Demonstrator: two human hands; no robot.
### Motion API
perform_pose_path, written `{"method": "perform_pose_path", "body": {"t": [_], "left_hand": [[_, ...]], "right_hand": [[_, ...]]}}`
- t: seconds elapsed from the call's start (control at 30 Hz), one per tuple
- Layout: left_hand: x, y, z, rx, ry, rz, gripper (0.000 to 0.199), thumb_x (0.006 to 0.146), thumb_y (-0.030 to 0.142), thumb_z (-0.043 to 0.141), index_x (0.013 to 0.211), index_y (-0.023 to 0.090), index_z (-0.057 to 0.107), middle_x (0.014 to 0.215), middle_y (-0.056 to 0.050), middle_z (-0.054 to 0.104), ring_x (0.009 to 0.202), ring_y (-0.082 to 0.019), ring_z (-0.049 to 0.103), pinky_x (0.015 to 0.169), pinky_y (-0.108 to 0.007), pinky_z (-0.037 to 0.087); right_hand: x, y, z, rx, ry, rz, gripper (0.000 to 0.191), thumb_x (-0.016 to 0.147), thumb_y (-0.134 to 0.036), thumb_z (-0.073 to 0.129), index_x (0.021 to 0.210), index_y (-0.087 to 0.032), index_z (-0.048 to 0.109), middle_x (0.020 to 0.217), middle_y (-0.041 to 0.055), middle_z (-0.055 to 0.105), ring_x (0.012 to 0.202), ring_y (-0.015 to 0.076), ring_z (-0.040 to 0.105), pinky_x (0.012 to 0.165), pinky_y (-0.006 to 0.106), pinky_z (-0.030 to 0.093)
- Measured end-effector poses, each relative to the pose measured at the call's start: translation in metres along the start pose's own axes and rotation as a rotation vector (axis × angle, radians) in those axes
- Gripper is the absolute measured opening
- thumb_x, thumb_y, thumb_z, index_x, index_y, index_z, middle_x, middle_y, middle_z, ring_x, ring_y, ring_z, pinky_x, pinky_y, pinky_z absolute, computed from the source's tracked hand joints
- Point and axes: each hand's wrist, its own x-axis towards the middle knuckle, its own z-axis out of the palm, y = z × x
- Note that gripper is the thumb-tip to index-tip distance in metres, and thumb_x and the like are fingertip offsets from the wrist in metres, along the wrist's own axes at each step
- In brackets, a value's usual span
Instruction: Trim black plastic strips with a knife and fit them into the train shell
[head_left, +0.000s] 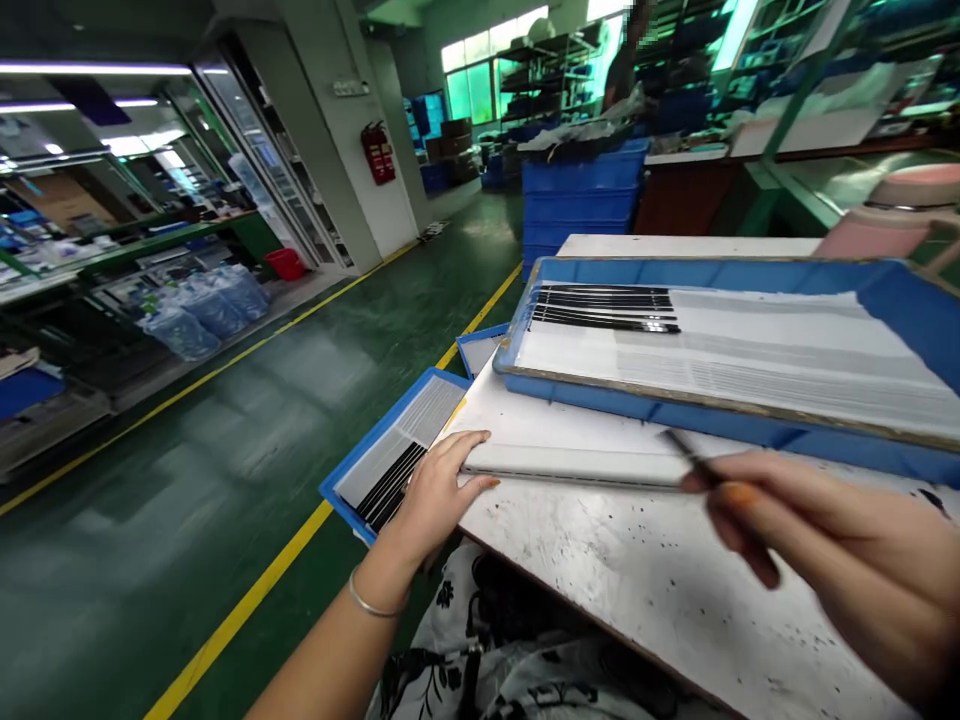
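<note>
A long, pale grey bar (577, 466) lies across the white tabletop. At its left end is my left hand (442, 485), thumb and fingers apart on either side of that end. My right hand (757, 500) is closed around a thin dark tool (690, 458), blurred by motion, whose tip is over the bar's right part. Behind the bar sits a blue tray (637, 393) lined with white sheet, with several black strips (604, 308) side by side at its left end.
A lower blue tray (347, 507) with black strips stands left of the table (600, 560). Stacked blue crates (581, 205) rise behind the table, with a person (621, 75) beyond. At the right back is a pink container (874, 232). Yellow lines cross the green floor.
</note>
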Motion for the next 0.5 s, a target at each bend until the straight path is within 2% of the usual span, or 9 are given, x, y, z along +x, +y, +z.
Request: {"method": "perform_pose_path", "body": {"t": [0.07,0.13,0.17,0.23,0.33,0.43,0.5], "left_hand": [[0.0,0.002,-0.001,-0.069,-0.016,-0.023,0.041,0.08,0.028,0.078,0.12,0.021,0.072,0.121,-0.012,0.072,0.117,-0.031,0.064,0.107,-0.047,0.045],[-0.001,0.005,-0.004,-0.159,-0.03,-0.04,0.044,0.081,0.031,0.077,0.123,0.021,0.07,0.119,-0.011,0.072,0.11,-0.029,0.067,0.099,-0.042,0.051],[-0.002,0.006,-0.005,-0.207,-0.039,-0.044,0.044,0.083,0.033,0.076,0.125,0.02,0.07,0.121,-0.012,0.072,0.108,-0.027,0.068,0.095,-0.038,0.054],[-0.003,0.009,-0.008,-0.294,-0.056,-0.047,0.041,0.084,0.034,0.076,0.122,0.02,0.072,0.121,-0.011,0.072,0.107,-0.026,0.069,0.089,-0.034,0.056],[-0.006,0.012,-0.012,-0.382,-0.074,-0.058,0.037,0.078,0.033,0.081,0.112,0.021,0.077,0.12,-0.01,0.073,0.11,-0.026,0.068,0.092,-0.033,0.055],[-0.009,0.017,-0.013,-0.429,-0.086,-0.098,0.035,0.077,0.029,0.081,0.111,0.021,0.078,0.118,-0.009,0.074,0.109,-0.026,0.068,0.091,-0.033,0.055],[-0.01,0.022,-0.015,-0.443,-0.092,-0.129,0.034,0.079,0.028,0.079,0.111,0.021,0.078,0.113,-0.008,0.076,0.099,-0.025,0.07,0.081,-0.031,0.056]], "right_hand": [[0.01,-0.004,0.017,-0.153,-0.256,-0.152,0.028,0.104,-0.041,0.047,0.1,-0.027,0.071,0.073,0.0031,0.069,0.057,0.0186,0.065,0.05,0.028,0.049],[0.016,-0.005,0.035,-0.29,-0.401,-0.216,0.03,0.104,-0.032,0.042,0.108,-0.026,0.071,0.089,0.0041,0.074,0.071,0.0218,0.071,0.058,0.031,0.051],[0.018,-0.004,0.044,-0.36,-0.446,-0.227,0.03,0.103,-0.029,0.041,0.108,-0.026,0.07,0.089,0.0038,0.075,0.072,0.0227,0.071,0.058,0.031,0.049],[0.023,-0.003,0.058,-0.46,-0.507,-0.213,0.028,0.101,-0.027,0.043,0.102,-0.026,0.071,0.08,0.0026,0.073,0.066,0.0238,0.07,0.053,0.033,0.043],[0.03,-0.003,0.069,-0.523,-0.558,-0.188,0.026,0.102,-0.029,0.048,0.089,-0.024,0.069,0.063,0.0005,0.066,0.054,0.0237,0.066,0.049,0.034,0.033],[0.037,-0.006,0.074,-0.571,-0.611,-0.2,0.024,0.102,-0.03,0.052,0.084,-0.024,0.067,0.062,-0.0014,0.065,0.053,0.0233,0.064,0.05,0.034,0.028],[0.04,-0.009,0.077,-0.609,-0.636,-0.223,0.022,0.1,-0.027,0.055,0.081,-0.025,0.066,0.065,-0.0014,0.066,0.054,0.0243,0.065,0.051,0.034,0.024]]}}
